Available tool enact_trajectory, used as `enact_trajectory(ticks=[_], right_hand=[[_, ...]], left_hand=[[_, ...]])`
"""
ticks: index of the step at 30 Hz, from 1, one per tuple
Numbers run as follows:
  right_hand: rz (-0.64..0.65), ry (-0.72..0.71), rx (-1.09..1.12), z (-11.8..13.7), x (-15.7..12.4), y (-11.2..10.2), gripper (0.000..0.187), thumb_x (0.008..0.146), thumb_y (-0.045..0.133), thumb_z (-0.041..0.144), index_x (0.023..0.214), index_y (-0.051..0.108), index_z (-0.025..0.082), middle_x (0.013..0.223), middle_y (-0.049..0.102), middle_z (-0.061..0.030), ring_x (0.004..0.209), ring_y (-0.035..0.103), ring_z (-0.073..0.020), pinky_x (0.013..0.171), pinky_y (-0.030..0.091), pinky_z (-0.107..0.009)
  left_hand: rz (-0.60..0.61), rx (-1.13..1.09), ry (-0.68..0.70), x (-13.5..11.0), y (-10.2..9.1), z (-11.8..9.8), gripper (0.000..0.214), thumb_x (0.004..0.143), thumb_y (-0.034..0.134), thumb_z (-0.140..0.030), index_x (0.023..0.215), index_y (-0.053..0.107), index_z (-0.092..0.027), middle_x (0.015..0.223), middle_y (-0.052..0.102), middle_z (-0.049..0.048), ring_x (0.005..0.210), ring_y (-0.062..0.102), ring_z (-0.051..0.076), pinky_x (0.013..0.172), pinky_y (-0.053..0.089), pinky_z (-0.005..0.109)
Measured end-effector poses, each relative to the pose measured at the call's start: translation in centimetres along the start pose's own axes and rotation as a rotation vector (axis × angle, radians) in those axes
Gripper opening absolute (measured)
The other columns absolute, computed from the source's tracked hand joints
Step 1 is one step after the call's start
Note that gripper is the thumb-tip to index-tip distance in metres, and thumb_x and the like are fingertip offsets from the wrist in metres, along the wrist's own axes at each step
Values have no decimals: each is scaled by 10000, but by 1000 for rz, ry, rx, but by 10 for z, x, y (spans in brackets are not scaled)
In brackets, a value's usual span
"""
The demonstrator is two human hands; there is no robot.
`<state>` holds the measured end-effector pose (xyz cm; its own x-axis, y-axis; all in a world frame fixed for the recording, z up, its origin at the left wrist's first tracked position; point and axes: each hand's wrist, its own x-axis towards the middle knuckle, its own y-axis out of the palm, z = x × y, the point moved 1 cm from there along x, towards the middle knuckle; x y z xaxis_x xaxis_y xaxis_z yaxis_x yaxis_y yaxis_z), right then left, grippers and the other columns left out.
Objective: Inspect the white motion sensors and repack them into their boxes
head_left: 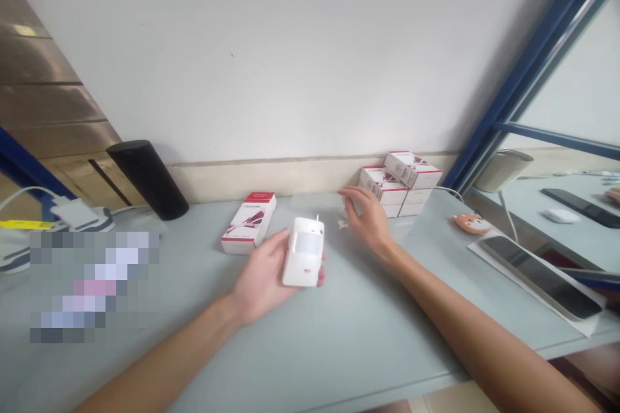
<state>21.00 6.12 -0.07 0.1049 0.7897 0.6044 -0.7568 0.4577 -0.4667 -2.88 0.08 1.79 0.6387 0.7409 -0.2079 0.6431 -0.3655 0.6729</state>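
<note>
My left hand (264,277) holds a white plastic sensor device (303,251) upright above the grey table (339,342), fingers wrapped behind it. My right hand (365,216) reaches forward over the table with fingers spread, hovering by some tiny white parts (342,224) and close to a stack of small red-and-white boxes (401,184). A single red-and-white box (249,222) lies flat just left of the device.
A black cylinder (148,177) stands by the wall at left, beside a white adapter with cables (77,214). A phone on white paper (540,274), an orange toy (472,224) and a metal cup (501,169) sit at right. A blue frame (523,71) borders the right side.
</note>
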Motion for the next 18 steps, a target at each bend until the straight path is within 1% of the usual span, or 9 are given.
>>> enact_trajectory(ticks=[2, 4, 6, 8, 10, 11, 13, 14, 18], right_hand=[[94, 124, 159, 15, -4, -3, 319, 991, 509, 384, 1125, 767, 254, 1126, 772, -77, 1036, 689, -262, 953, 514, -416], [241, 285, 310, 30, -9, -2, 338, 986, 531, 457, 1115, 768, 252, 992, 772, -50, 851, 682, -220, 806, 526, -366], [381, 411, 435, 41, -15, 1, 351, 967, 571, 499, 1089, 773, 240, 925, 748, -29, 737, 645, -174, 735, 513, -331], [469, 526, 592, 48, -20, 4, 339, 934, 635, 504, 1064, 771, 221, 879, 702, -11, 665, 597, -133, 677, 499, -299], [511, 637, 776, 51, -24, 7, 314, 899, 705, 485, 1019, 754, 199, 813, 637, 11, 620, 543, -100, 610, 469, -256], [519, 682, 848, 51, -24, 7, 302, 885, 733, 478, 962, 737, 186, 773, 604, 21, 605, 518, -89, 583, 452, -237], [536, 740, 917, 50, -25, 8, 310, 873, 767, 472, 856, 689, 172, 719, 568, 29, 596, 497, -79, 560, 436, -214], [544, 759, 922, 48, -25, 8, 319, 868, 779, 471, 839, 675, 171, 705, 566, 28, 601, 504, -82, 559, 441, -212], [589, 774, 933, 41, -25, 11, 321, 853, 810, 451, 975, 709, 173, 676, 570, 33, 610, 546, -103, 589, 485, -232]], left_hand=[[-59, -97, 48, 4, -5, 0, 323, 996, 523, -345, 1175, 686, -131, 1081, 730, 156, 978, 701, 297, 921, 542, 454], [-102, -120, 68, 7, -9, 1, 317, 972, 499, -280, 1161, 695, -117, 1093, 734, 154, 1019, 692, 297, 961, 535, 465], [-123, -59, 71, 8, -13, 2, 351, 959, 468, -279, 1155, 693, -94, 1073, 740, 166, 981, 697, 298, 934, 540, 459], [-139, 73, 71, 7, -15, 3, 387, 963, 440, -320, 1152, 684, -87, 1027, 746, 171, 864, 701, 285, 836, 547, 427], [-163, 214, 84, 6, -15, 3, 400, 977, 427, -360, 1167, 664, -101, 985, 750, 164, 753, 686, 265, 739, 532, 394], [-173, 264, 94, 6, -15, 3, 398, 986, 425, -374, 1181, 651, -111, 978, 751, 161, 727, 678, 258, 713, 523, 385], [-169, 312, 104, 5, -14, 2, 393, 1002, 425, -392, 1208, 625, -125, 997, 751, 166, 731, 681, 259, 701, 519, 381], [-159, 319, 106, 5, -14, 2, 391, 1008, 423, -398, 1216, 615, -128, 1014, 751, 171, 740, 686, 263, 705, 521, 384], [-122, 353, 108, 7, -16, 5, 369, 1029, 437, -426, 1233, 585, -157, 1067, 748, 167, 773, 699, 268, 721, 531, 393]])
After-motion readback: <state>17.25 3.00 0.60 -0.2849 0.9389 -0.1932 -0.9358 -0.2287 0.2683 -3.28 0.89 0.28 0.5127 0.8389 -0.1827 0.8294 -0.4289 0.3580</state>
